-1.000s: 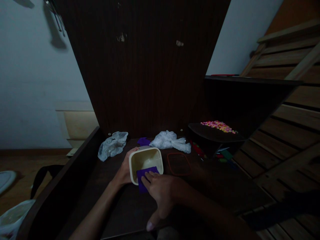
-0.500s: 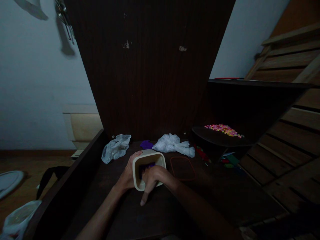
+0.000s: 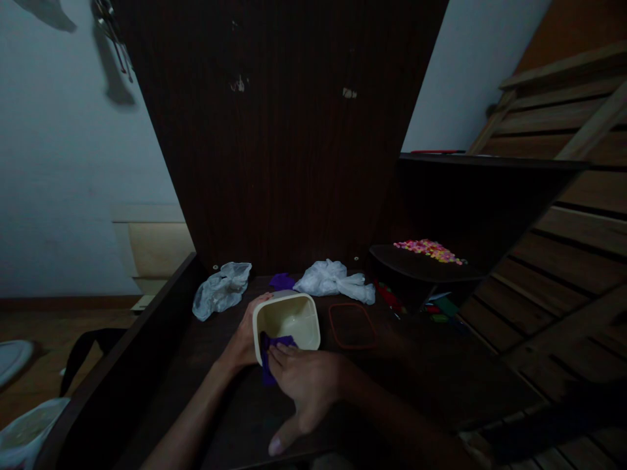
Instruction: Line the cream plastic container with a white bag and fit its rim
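A cream square container (image 3: 313, 323) is tipped with its opening toward me above the dark desk. Around its left side wraps my left hand (image 3: 245, 336), fingers partly hidden behind it. My right hand (image 3: 306, 378) is at the lower rim, fingers together, pressing a purple cloth (image 3: 267, 369) against the inner wall and over the edge; its thumb points down and away. Right of the container, a reddish square ring (image 3: 353, 325) lies flat on the desk.
Behind are a crumpled clear bag (image 3: 223, 290), a purple piece (image 3: 282, 281) and a tied white bag (image 3: 336, 281). A corner shelf (image 3: 426, 264) at right bears colourful small pieces (image 3: 431, 250). The desk's raised side (image 3: 142, 339) runs along the left.
My right hand has drawn back from deep inside the container to its lower rim, bringing the purple cloth partly over the edge. The view has shifted slightly.
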Demonstrator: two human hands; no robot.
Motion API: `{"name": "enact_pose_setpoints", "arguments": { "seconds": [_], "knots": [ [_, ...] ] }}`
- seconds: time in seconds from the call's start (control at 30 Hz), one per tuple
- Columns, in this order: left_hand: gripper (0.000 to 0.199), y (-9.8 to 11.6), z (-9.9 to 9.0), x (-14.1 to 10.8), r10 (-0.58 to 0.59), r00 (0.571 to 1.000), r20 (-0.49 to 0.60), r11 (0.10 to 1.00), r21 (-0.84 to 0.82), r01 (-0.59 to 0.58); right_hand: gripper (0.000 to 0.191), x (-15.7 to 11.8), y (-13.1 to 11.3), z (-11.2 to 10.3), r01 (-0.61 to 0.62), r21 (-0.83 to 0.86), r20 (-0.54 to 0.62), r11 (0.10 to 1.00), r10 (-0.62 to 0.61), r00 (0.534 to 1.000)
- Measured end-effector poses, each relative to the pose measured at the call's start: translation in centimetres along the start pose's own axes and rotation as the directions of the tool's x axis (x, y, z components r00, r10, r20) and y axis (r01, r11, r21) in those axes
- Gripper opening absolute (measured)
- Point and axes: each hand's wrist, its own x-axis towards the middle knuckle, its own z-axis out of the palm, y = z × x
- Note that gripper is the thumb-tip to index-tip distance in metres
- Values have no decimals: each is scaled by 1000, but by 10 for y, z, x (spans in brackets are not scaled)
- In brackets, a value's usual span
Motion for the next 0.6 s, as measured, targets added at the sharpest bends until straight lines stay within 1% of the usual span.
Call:
{"name": "enact_pose_setpoints", "arguments": {
  "seconds": [0.07,0.13,0.2,0.3,0.37,0.47,0.53,0.6],
  "knots": [
    [84,1,0,1,15,1000,6,1000,-4,-15,124,-6,-2,-2,-62,-36,36,997,63,997],
    [90,2,-1,2,24,1000,14,1000,-10,-24,121,-6,0,-7,-140,-72,73,987,145,987],
    [96,4,-1,3,12,1000,21,1000,-7,-12,113,2,7,-13,-204,-112,108,972,216,970],
    [102,7,-1,5,-6,999,36,1000,21,5,98,27,21,-22,-250,-167,194,954,280,940],
    [101,8,-2,5,-2,999,48,999,45,0,96,47,29,-27,-247,-176,272,953,288,918],
    [96,7,-1,4,14,998,56,997,75,-18,96,73,33,-32,-217,-144,344,965,255,904],
    [96,6,0,3,7,999,52,996,91,-11,92,81,31,-35,-183,-137,354,974,221,909],
    [95,6,0,1,-18,999,39,994,105,13,89,79,27,-36,-130,-121,350,984,165,922]
  ]
}}
